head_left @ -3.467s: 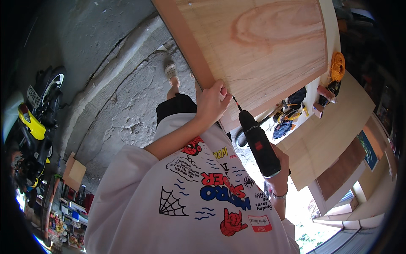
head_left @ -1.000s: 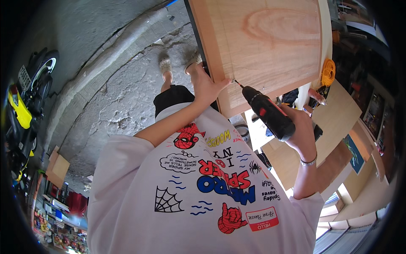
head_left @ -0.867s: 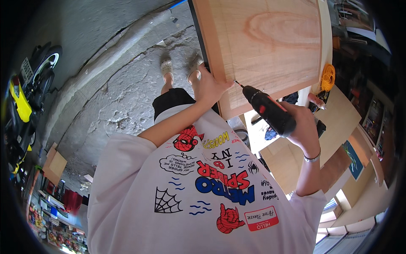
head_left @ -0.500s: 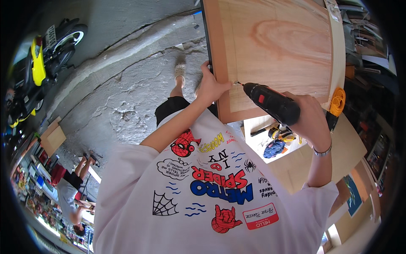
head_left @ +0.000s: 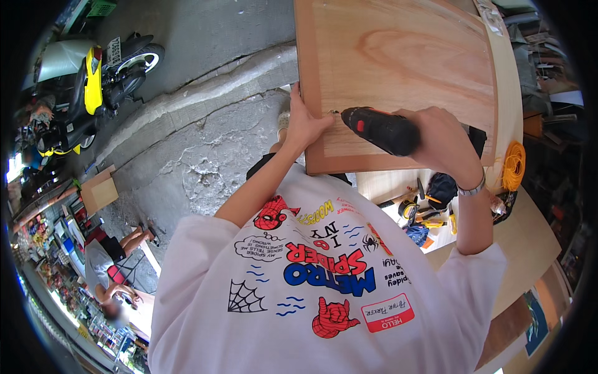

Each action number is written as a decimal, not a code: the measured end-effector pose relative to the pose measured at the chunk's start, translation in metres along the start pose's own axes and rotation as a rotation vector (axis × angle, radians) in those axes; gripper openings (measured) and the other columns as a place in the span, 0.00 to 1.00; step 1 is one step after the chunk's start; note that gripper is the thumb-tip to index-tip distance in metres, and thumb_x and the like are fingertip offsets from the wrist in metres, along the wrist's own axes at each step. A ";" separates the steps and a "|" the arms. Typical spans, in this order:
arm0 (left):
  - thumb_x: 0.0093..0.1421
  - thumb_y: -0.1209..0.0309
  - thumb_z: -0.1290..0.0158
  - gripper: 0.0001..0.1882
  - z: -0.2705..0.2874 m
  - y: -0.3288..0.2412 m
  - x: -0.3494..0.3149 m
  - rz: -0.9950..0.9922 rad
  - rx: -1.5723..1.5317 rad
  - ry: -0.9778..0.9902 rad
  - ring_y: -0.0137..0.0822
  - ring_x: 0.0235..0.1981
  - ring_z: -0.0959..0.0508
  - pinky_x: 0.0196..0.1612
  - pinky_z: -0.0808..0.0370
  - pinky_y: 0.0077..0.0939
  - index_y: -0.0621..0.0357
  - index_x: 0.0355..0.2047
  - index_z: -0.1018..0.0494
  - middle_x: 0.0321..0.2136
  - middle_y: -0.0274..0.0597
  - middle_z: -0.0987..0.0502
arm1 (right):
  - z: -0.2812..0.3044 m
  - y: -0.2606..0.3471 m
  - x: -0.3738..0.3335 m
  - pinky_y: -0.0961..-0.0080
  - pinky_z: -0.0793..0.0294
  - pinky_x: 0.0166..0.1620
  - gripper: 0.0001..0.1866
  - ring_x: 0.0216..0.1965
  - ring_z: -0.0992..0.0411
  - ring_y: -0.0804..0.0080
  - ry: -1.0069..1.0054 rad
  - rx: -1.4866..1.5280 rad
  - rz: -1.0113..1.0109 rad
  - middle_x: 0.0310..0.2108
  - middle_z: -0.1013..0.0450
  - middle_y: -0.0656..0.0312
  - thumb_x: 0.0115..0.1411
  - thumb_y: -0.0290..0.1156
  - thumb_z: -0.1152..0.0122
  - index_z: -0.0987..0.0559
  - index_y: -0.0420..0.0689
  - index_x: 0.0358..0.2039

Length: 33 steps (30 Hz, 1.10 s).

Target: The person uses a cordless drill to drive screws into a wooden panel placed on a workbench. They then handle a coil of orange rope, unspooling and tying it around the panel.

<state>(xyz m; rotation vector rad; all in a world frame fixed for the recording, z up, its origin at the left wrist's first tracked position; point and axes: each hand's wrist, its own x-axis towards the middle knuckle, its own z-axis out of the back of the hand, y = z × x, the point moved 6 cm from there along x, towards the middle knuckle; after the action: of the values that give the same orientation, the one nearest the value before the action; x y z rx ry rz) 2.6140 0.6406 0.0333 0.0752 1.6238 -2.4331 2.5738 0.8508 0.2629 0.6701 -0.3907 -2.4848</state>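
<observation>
A framed wooden panel (head_left: pixel 398 68) with pale grain and a brown border lies in front of me. My left hand (head_left: pixel 306 124) grips its left edge, thumb on top and fingers over the side. Beside the thumb tip is a small metal piece (head_left: pixel 334 112), too small to make out. My right hand (head_left: pixel 445 140) is wrapped around a black cordless drill (head_left: pixel 383 129) with a red button. The drill's nose is close to that metal piece; its bit is mostly hidden, so I cannot tell whether it touches.
Below the panel, tools with yellow parts (head_left: pixel 430 215) and a dark blue bundle (head_left: pixel 442 188) lie on the pale worktop (head_left: pixel 523 240). An orange cord coil (head_left: pixel 514 165) sits at right. A yellow-black motorcycle (head_left: pixel 93 81) stands far left; another person (head_left: pixel 103 274) sits lower left.
My view has shifted, so the surroundings sit further right and more tools show under the panel. The drill appears more steeply foreshortened, its nose still near the metal piece. Both hands keep their holds.
</observation>
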 end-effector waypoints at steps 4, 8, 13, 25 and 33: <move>0.51 0.69 0.32 0.57 -0.001 0.004 -0.004 -0.014 -0.144 -0.001 0.48 0.62 0.32 0.65 0.35 0.38 0.70 0.69 0.60 0.61 0.62 0.36 | -0.008 -0.043 -0.027 0.59 0.24 0.39 0.23 0.37 0.22 0.51 -0.299 0.086 -0.036 0.34 0.21 0.51 0.51 0.28 0.32 0.21 0.49 0.50; 0.58 0.63 0.35 0.48 0.005 0.007 -0.006 0.391 -0.502 0.077 0.43 0.62 0.31 0.64 0.34 0.38 0.64 0.69 0.52 0.61 0.60 0.35 | -0.062 -0.110 -0.019 0.59 0.25 0.43 0.41 0.44 0.25 0.46 -0.494 0.067 -0.161 0.46 0.26 0.49 0.48 0.19 0.33 0.33 0.49 0.65; 0.64 0.53 0.41 0.41 -0.001 0.035 -0.010 0.509 -0.651 0.131 0.42 0.64 0.33 0.63 0.34 0.42 0.55 0.69 0.46 0.63 0.48 0.33 | -0.106 -0.152 0.011 0.58 0.28 0.49 0.43 0.47 0.29 0.45 -0.482 -0.047 -0.299 0.48 0.31 0.45 0.48 0.18 0.33 0.37 0.47 0.66; 0.66 0.52 0.43 0.37 0.002 0.047 -0.013 0.525 -0.678 0.097 0.39 0.61 0.30 0.60 0.30 0.38 0.54 0.68 0.43 0.60 0.47 0.30 | -0.173 -0.004 0.083 0.59 0.27 0.49 0.15 0.45 0.28 0.51 -0.487 0.263 0.218 0.43 0.30 0.51 0.58 0.35 0.37 0.25 0.41 0.42; 0.70 0.56 0.50 0.24 -0.007 0.025 -0.012 0.420 -0.799 0.188 0.37 0.60 0.29 0.63 0.33 0.37 0.54 0.60 0.36 0.56 0.39 0.27 | -0.170 -0.018 0.096 0.56 0.24 0.42 0.13 0.43 0.24 0.52 -0.403 0.288 0.346 0.40 0.25 0.54 0.57 0.32 0.39 0.23 0.44 0.43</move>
<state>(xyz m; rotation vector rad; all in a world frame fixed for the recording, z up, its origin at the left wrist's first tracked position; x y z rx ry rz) 2.6307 0.6392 0.0100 0.4644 2.2567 -1.3903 2.5867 0.7885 0.0776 0.1746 -0.9438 -2.2354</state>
